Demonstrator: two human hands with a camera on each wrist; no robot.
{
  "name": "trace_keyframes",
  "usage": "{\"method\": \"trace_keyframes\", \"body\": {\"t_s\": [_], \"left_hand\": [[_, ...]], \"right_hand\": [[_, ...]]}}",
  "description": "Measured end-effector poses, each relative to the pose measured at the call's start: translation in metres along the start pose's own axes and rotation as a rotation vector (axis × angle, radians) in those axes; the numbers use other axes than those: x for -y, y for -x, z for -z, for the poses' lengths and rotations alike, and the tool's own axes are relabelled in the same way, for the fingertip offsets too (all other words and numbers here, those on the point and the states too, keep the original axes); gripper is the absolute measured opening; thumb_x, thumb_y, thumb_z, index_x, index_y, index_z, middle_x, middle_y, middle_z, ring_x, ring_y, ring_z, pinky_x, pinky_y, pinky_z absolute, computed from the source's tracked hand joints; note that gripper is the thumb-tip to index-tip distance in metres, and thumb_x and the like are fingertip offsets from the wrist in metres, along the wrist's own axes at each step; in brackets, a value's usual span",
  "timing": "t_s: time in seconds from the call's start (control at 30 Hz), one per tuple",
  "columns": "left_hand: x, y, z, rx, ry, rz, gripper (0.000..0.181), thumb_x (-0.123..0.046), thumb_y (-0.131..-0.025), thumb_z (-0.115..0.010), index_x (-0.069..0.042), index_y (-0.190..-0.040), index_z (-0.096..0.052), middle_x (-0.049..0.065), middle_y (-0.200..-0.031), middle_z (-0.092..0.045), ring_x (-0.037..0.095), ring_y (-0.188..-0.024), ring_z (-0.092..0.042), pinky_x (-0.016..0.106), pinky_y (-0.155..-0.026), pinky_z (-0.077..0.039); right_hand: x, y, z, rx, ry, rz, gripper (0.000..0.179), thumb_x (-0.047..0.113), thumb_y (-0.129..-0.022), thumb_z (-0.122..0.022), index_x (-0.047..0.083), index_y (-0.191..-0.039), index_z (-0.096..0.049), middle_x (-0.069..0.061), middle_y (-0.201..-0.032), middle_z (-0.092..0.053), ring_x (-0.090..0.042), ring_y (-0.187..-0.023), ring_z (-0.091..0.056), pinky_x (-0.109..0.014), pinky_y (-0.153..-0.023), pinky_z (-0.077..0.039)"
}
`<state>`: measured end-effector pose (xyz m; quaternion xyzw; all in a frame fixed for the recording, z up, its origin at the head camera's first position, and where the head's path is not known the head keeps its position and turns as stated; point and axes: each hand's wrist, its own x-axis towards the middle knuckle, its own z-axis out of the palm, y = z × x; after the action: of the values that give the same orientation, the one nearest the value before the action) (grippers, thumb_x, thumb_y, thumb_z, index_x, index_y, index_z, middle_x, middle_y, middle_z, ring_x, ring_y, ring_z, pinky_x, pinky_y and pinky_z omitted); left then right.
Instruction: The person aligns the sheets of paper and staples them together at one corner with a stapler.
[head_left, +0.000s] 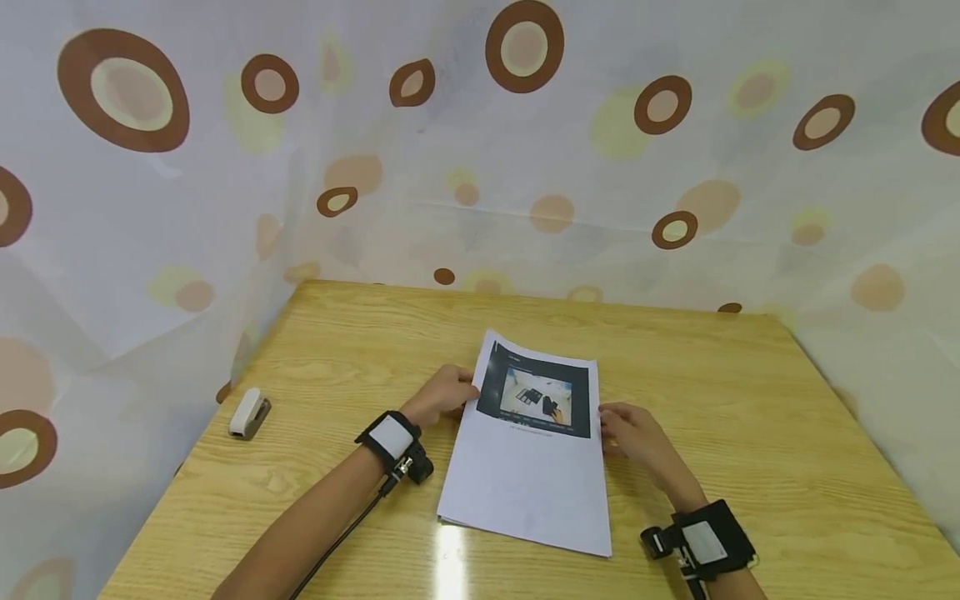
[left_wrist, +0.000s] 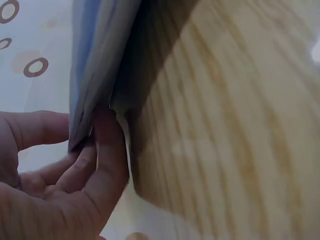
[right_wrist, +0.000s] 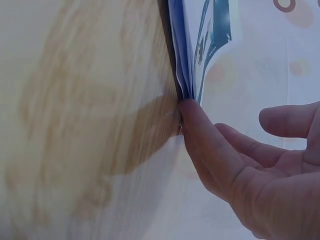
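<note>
A stack of paper sheets [head_left: 528, 492] lies on the table, its top page printed with a dark-bordered picture. At the stack's left edge, my left hand [head_left: 441, 395] pinches the sheets. The left wrist view shows the thumb of that hand [left_wrist: 65, 185] on one side of the paper stack [left_wrist: 97, 65] and fingers tucked under the other. On the opposite edge, my right hand [head_left: 633, 437] touches the sheets. In the right wrist view, the fingertips of this hand [right_wrist: 250, 165] meet the edge of the stack [right_wrist: 185, 55], while the thumb stands apart from it.
A small white and grey object, apparently a mini stapler [head_left: 249, 413], lies near the left edge of the wooden table [head_left: 360, 333]. Patterned cloth [head_left: 465, 150] hangs behind and at both sides. A cable [head_left: 341, 533] runs along the left forearm from the wrist strap.
</note>
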<state>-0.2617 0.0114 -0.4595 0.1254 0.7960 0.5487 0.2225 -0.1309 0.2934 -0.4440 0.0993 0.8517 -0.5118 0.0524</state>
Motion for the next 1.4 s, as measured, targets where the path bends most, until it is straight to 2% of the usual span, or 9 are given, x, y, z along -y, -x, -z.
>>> {"method": "trace_keyframes", "body": {"t_s": [0.13,0.3,0.5,0.73,0.83,0.97,1.1,1.27,1.4], "left_hand": [[0.001,0.0,-0.003,0.026,-0.041,-0.037,0.039,0.005,-0.091,-0.053,0.006,-0.128,-0.062,0.013,-0.102,-0.068,0.02,-0.084,-0.061,0.031,-0.07,-0.051],[-0.004,0.004,-0.007,-0.029,-0.064,-0.053,0.044,0.005,-0.091,-0.053,0.009,-0.135,-0.055,0.02,-0.118,-0.065,0.027,-0.101,-0.064,0.037,-0.08,-0.053],[-0.014,0.01,-0.006,-0.056,-0.052,-0.117,0.042,0.005,-0.093,-0.052,0.007,-0.135,-0.056,0.02,-0.114,-0.067,0.026,-0.097,-0.066,0.037,-0.078,-0.054],[-0.035,0.025,-0.005,-0.084,-0.036,-0.187,0.043,0.004,-0.095,-0.052,0.003,-0.138,-0.055,0.018,-0.111,-0.07,0.025,-0.096,-0.067,0.037,-0.079,-0.054],[-0.046,0.032,-0.004,-0.088,-0.042,-0.235,0.039,0.004,-0.095,-0.053,0.003,-0.133,-0.059,0.017,-0.108,-0.071,0.023,-0.092,-0.067,0.036,-0.077,-0.053],[-0.06,0.04,-0.002,-0.084,-0.031,-0.283,0.035,0.004,-0.096,-0.053,0.005,-0.131,-0.059,0.017,-0.109,-0.071,0.023,-0.093,-0.067,0.036,-0.079,-0.053],[-0.066,0.044,0.002,-0.073,0.016,-0.286,0.036,0.004,-0.096,-0.053,0.005,-0.132,-0.059,0.018,-0.112,-0.07,0.024,-0.097,-0.067,0.037,-0.082,-0.053],[-0.067,0.046,0.004,-0.076,0.059,-0.28,0.034,0.003,-0.097,-0.054,0.004,-0.13,-0.06,0.017,-0.114,-0.07,0.025,-0.097,-0.068,0.037,-0.082,-0.053],[-0.066,0.046,0.002,-0.088,0.069,-0.278,0.034,-0.002,-0.1,-0.053,0.002,-0.133,-0.06,0.015,-0.119,-0.068,0.022,-0.1,-0.066,0.037,-0.084,-0.053]], "right_hand": [[-0.001,0.0,0.0,0.003,-0.005,0.007,0.044,0.015,-0.108,-0.039,-0.015,-0.14,-0.042,-0.036,-0.136,-0.048,-0.045,-0.12,-0.054,-0.041,-0.086,-0.054],[-0.001,0.0,0.002,0.018,-0.019,0.011,0.045,0.015,-0.108,-0.038,-0.016,-0.14,-0.041,-0.036,-0.136,-0.048,-0.045,-0.12,-0.054,-0.041,-0.087,-0.054],[0.003,0.001,0.002,0.02,-0.01,0.008,0.051,0.018,-0.109,-0.038,-0.019,-0.143,-0.033,-0.039,-0.137,-0.044,-0.047,-0.121,-0.053,-0.043,-0.087,-0.054],[0.003,0.0,0.0,0.015,0.041,-0.067,0.077,0.042,-0.107,-0.04,-0.013,-0.152,-0.011,-0.04,-0.147,-0.031,-0.051,-0.132,-0.041,-0.057,-0.104,-0.038],[0.001,-0.001,-0.001,-0.011,0.041,-0.064,0.079,0.054,-0.105,-0.037,-0.009,-0.15,-0.023,-0.033,-0.137,-0.042,-0.045,-0.126,-0.045,-0.052,-0.1,-0.042],[0.001,-0.002,-0.002,-0.04,-0.033,-0.022,0.072,0.056,-0.105,-0.035,-0.002,-0.147,-0.033,-0.024,-0.127,-0.047,-0.036,-0.118,-0.044,-0.049,-0.094,-0.041],[0.003,0.002,-0.003,-0.057,-0.143,0.047,0.065,0.047,-0.108,-0.034,0.004,-0.156,-0.024,-0.024,-0.145,-0.042,-0.035,-0.125,-0.046,-0.054,-0.102,-0.04],[0.01,0.008,-0.003,-0.14,-0.154,0.118,0.055,0.035,-0.11,-0.034,0.006,-0.156,-0.028,-0.02,-0.138,-0.049,-0.029,-0.108,-0.052,-0.032,-0.079,-0.048],[0.021,0.009,-0.004,-0.233,-0.146,0.177,0.053,0.032,-0.11,-0.034,0.009,-0.158,-0.025,-0.017,-0.147,-0.044,-0.027,-0.126,-0.047,-0.038,-0.099,-0.044]]}}
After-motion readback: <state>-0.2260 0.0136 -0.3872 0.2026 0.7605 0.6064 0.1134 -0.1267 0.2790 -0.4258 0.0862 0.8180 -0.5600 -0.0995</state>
